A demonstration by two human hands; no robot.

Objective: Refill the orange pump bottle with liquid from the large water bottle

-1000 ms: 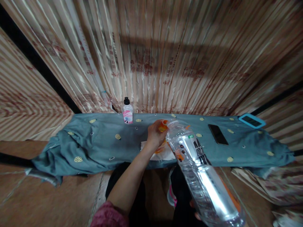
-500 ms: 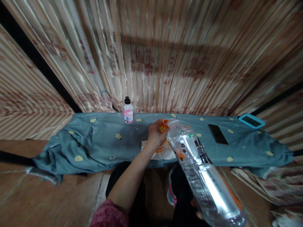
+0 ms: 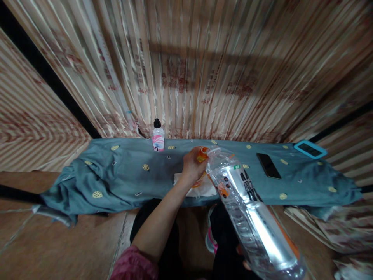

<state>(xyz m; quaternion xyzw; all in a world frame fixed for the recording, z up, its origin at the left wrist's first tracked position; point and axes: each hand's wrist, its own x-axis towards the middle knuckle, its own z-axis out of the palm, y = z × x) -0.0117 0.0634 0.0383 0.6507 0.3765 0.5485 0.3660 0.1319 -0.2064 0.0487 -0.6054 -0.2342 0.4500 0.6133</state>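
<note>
While the right hand [image 3: 243, 259] grips the tilted clear bottle [image 3: 247, 210] at five o'clock, the left hand [image 3: 192, 168] clamps an orange object [image 3: 201, 154] at its mouth, twelve o'clock.

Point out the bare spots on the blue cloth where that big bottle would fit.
Bare blue cloth lies left of the left hand, below the small pink bottle. Another strip lies between the big bottle and black phone. The white paper crowds the middle.

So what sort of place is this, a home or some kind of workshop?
Probably a makeshift home corner, not a workshop: a low bench under a teal patterned cloth against a striped curtain, with a black phone and a small pink-labelled bottle on it.
</note>
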